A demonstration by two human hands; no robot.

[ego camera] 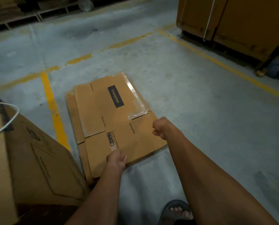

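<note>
Two layers of flattened brown cardboard are lying on the grey concrete floor, just right of a yellow painted line and of a standing open box at the left. The lower sheet is peeking out along the left side, while the top carton is showing faint "CEILING FAN" print, a dark "Crompton" label and, along its right flap, a strip of shiny clear tape. Its long axis is running away from the person, with the far end swinging slightly left, and the lettering is reading along that axis. The left hand is reaching down with a straight arm and pinching the carton's near edge, thumb on top. The right hand is stretching further forward, its fingers curling tightly around the carton's right edge near the corner. A sandalled foot is standing on the floor beneath the right forearm, and tall cardboard stacks are standing well apart at the far right.
</note>
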